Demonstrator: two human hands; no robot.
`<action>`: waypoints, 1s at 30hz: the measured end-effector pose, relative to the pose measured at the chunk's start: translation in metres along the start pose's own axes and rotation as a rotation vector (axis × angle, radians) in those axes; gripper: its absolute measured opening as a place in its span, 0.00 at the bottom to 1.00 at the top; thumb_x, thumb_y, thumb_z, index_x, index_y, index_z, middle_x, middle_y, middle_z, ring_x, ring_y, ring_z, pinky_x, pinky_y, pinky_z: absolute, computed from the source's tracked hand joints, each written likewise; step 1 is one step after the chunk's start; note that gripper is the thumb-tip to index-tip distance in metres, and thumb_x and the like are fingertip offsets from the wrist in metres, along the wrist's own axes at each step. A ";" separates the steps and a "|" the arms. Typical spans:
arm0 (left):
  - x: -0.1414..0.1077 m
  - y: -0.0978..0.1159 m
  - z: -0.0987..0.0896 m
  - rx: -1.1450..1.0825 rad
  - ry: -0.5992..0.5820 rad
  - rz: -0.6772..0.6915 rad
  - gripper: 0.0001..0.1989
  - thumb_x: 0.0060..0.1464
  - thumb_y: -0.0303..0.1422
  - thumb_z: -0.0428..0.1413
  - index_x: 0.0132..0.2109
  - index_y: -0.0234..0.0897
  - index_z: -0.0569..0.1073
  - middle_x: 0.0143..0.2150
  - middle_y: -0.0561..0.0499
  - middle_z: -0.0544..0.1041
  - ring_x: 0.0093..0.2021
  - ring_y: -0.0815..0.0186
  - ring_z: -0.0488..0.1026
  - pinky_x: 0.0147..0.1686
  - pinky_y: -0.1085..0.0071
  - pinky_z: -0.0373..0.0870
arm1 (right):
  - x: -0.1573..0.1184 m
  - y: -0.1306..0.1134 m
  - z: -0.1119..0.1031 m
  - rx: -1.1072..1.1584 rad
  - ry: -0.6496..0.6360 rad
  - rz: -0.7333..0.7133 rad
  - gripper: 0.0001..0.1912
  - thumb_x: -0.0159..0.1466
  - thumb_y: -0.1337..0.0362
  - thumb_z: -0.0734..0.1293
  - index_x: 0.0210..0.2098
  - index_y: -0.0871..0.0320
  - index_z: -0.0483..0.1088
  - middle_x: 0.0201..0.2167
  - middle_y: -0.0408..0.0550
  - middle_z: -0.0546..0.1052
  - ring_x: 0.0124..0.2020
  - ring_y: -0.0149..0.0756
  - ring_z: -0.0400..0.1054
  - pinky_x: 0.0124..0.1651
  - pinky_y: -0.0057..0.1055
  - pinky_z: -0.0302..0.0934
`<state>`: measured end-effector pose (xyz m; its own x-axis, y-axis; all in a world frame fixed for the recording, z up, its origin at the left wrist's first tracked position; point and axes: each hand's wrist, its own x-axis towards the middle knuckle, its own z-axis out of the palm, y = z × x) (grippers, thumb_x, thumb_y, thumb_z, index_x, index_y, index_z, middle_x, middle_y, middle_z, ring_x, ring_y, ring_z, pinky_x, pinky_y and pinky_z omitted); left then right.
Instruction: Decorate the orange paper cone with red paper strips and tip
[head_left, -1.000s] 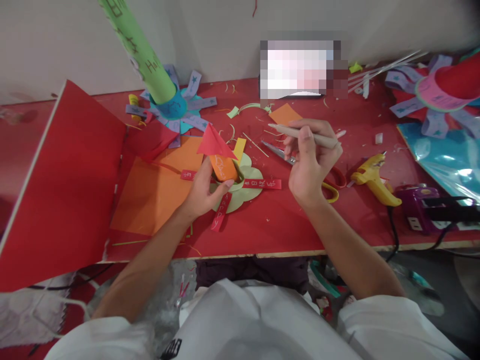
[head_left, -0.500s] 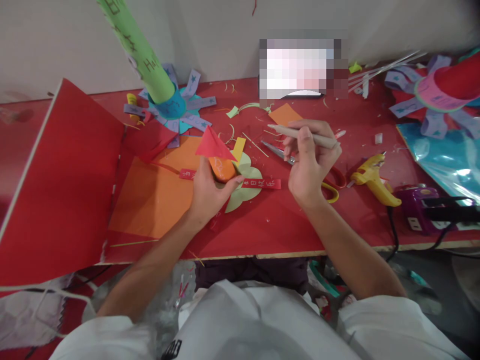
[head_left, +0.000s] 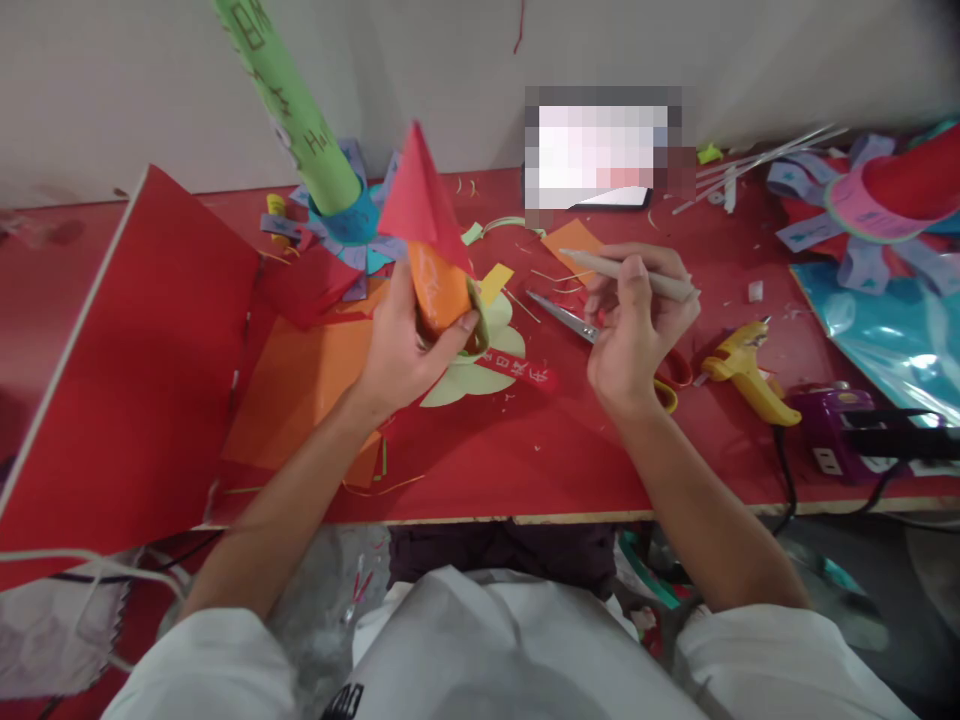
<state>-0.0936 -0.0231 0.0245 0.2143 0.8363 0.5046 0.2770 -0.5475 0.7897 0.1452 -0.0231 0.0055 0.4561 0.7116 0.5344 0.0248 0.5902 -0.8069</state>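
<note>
My left hand (head_left: 397,345) is wrapped around a paper rocket with an orange tube body (head_left: 439,290) and a red cone top (head_left: 421,205). The rocket tilts, its cone pointing up and away from me. Below it spreads a pale green petal-shaped paper base (head_left: 476,380), and a red strip with white writing (head_left: 517,367) sticks out to the right. A pale, thick pen (head_left: 600,264) is gripped in my right hand (head_left: 637,325), its tip pointing left, apart from the rocket. Under that hand lie scissors (head_left: 566,318) with red and yellow handles, partly hidden.
Orange paper sheets (head_left: 300,390) lie left beside an upright red board (head_left: 135,380). A green paper rocket (head_left: 300,130) stands behind. On the right are a yellow glue gun (head_left: 742,368), a purple power socket block (head_left: 840,430) and blue film (head_left: 862,330). A blurred-out screen (head_left: 600,150) stands at the back.
My left hand has raised and tilted the rocket, so more of its orange side and cone shows. My right hand stays nearly in place with the pen.
</note>
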 end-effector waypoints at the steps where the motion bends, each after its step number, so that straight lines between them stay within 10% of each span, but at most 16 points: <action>1: 0.004 0.002 -0.002 -0.001 -0.040 0.029 0.26 0.61 0.53 0.66 0.59 0.48 0.71 0.50 0.47 0.79 0.51 0.53 0.80 0.51 0.52 0.81 | 0.000 0.000 0.000 0.000 0.003 -0.002 0.11 0.73 0.51 0.71 0.40 0.47 0.81 0.27 0.39 0.74 0.22 0.29 0.67 0.22 0.29 0.61; 7: 0.023 -0.005 -0.009 0.072 -0.202 0.208 0.26 0.60 0.50 0.69 0.60 0.48 0.75 0.61 0.43 0.78 0.65 0.47 0.75 0.68 0.44 0.72 | 0.000 -0.001 0.000 -0.014 0.011 0.009 0.12 0.71 0.49 0.72 0.39 0.48 0.81 0.27 0.39 0.75 0.21 0.29 0.67 0.22 0.29 0.61; 19: -0.002 -0.059 0.019 -0.224 -0.173 -0.010 0.35 0.63 0.52 0.65 0.69 0.44 0.67 0.68 0.39 0.74 0.67 0.49 0.73 0.66 0.50 0.72 | -0.007 -0.003 -0.001 -0.081 -0.056 0.061 0.17 0.72 0.45 0.71 0.40 0.52 0.80 0.27 0.40 0.75 0.22 0.28 0.67 0.23 0.29 0.62; 30: -0.010 -0.054 0.028 -0.168 -0.027 -0.107 0.24 0.65 0.52 0.62 0.56 0.39 0.73 0.51 0.43 0.78 0.49 0.56 0.77 0.53 0.56 0.76 | -0.010 -0.001 0.001 -0.052 -0.097 0.009 0.09 0.74 0.55 0.70 0.43 0.50 0.82 0.28 0.41 0.77 0.22 0.29 0.67 0.22 0.29 0.61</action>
<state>-0.0843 -0.0026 -0.0336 0.2180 0.8870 0.4071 0.1394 -0.4412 0.8865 0.1398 -0.0302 0.0017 0.3681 0.7517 0.5472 0.0681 0.5652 -0.8222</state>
